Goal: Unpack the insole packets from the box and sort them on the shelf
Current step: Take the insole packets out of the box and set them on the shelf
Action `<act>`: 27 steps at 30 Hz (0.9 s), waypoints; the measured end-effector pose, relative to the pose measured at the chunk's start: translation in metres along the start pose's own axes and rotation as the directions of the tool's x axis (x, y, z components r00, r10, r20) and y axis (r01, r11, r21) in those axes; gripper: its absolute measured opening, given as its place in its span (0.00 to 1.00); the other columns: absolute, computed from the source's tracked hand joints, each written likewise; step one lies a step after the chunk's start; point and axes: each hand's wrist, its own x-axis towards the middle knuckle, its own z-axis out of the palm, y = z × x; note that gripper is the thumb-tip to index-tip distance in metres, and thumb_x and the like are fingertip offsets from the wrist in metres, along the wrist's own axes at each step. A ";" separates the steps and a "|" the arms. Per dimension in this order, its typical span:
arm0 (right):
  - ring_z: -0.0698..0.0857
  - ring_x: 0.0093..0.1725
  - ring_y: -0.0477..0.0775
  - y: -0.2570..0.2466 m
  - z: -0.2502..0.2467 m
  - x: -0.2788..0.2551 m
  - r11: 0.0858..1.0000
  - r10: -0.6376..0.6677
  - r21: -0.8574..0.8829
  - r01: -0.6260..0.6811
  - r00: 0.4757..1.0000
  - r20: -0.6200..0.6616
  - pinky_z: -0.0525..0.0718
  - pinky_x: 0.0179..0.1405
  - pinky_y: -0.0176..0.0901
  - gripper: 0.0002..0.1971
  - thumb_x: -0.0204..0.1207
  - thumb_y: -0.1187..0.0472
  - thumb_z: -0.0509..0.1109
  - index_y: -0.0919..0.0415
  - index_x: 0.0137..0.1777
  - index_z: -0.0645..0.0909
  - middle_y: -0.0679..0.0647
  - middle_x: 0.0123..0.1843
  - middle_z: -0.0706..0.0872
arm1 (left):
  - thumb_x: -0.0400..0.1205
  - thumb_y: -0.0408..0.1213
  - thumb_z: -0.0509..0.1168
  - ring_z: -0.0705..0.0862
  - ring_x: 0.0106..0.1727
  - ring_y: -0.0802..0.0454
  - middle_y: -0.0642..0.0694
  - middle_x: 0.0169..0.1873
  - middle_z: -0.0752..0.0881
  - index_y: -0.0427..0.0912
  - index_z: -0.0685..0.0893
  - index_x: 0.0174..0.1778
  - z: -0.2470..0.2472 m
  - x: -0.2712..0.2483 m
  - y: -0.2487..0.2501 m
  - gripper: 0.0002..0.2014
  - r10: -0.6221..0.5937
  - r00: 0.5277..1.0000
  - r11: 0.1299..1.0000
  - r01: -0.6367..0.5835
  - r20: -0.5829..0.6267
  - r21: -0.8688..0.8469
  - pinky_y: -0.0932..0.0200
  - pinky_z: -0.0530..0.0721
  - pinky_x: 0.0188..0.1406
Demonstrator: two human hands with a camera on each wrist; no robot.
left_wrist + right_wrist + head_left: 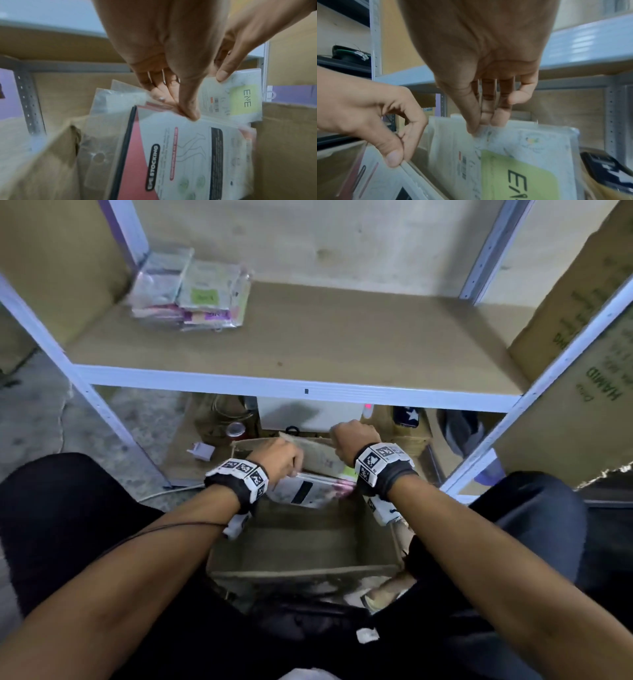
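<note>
Here, your shelf (308,344) carries a packet stack (191,292) at its back left; the box (301,570) sits below.
Your left hand (279,457) pinches a pink packet (180,155) in the box; your right hand (356,440) pinches a green packet (513,169) beside it.

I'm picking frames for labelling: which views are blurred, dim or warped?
Head view: dim, shelf rails bow from the wide lens, box interior in shadow. Left wrist view: left hand close and soft, pink packet text partly readable, box wall smeared. Right wrist view: right hand soft, green packet blurred.
</note>
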 end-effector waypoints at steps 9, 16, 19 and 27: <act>0.85 0.57 0.62 0.008 -0.102 -0.036 0.999 -0.033 0.018 0.039 0.971 -0.237 0.75 0.67 0.56 0.08 0.76 0.64 0.64 0.48 0.44 0.79 0.55 0.55 0.87 | 0.75 0.31 0.77 0.87 0.41 0.52 0.55 0.35 0.87 0.43 0.89 0.38 -0.094 -0.027 0.033 0.04 0.079 0.983 0.996 -0.072 -0.164 0.044 0.58 0.85 0.46; 0.84 0.52 0.57 0.023 -0.165 -0.059 0.996 0.009 0.081 0.023 0.931 -0.365 0.73 0.73 0.63 0.08 0.76 0.67 0.68 0.52 0.43 0.82 0.50 0.48 0.88 | 0.74 0.33 0.79 0.89 0.40 0.53 0.54 0.34 0.89 0.45 0.89 0.37 -0.160 -0.044 0.044 0.05 0.103 0.961 0.993 -0.083 -0.258 0.085 0.58 0.85 0.43; 0.86 0.51 0.59 0.031 -0.183 -0.062 0.996 0.026 0.087 0.011 0.910 -0.413 0.82 0.61 0.54 0.09 0.75 0.67 0.68 0.51 0.42 0.80 0.53 0.49 0.89 | 0.75 0.34 0.79 0.89 0.42 0.55 0.53 0.37 0.90 0.48 0.89 0.36 -0.185 -0.049 0.039 0.06 0.094 0.952 0.994 -0.075 -0.291 0.076 0.57 0.86 0.43; 0.86 0.48 0.62 0.072 -0.209 -0.049 0.948 0.190 0.315 -0.048 0.880 -0.436 0.84 0.44 0.45 0.06 0.76 0.66 0.67 0.54 0.45 0.81 0.60 0.50 0.88 | 0.73 0.34 0.80 0.89 0.41 0.54 0.53 0.34 0.90 0.49 0.88 0.34 -0.244 -0.052 -0.011 0.08 -0.023 0.909 0.999 0.002 -0.416 -0.051 0.61 0.85 0.43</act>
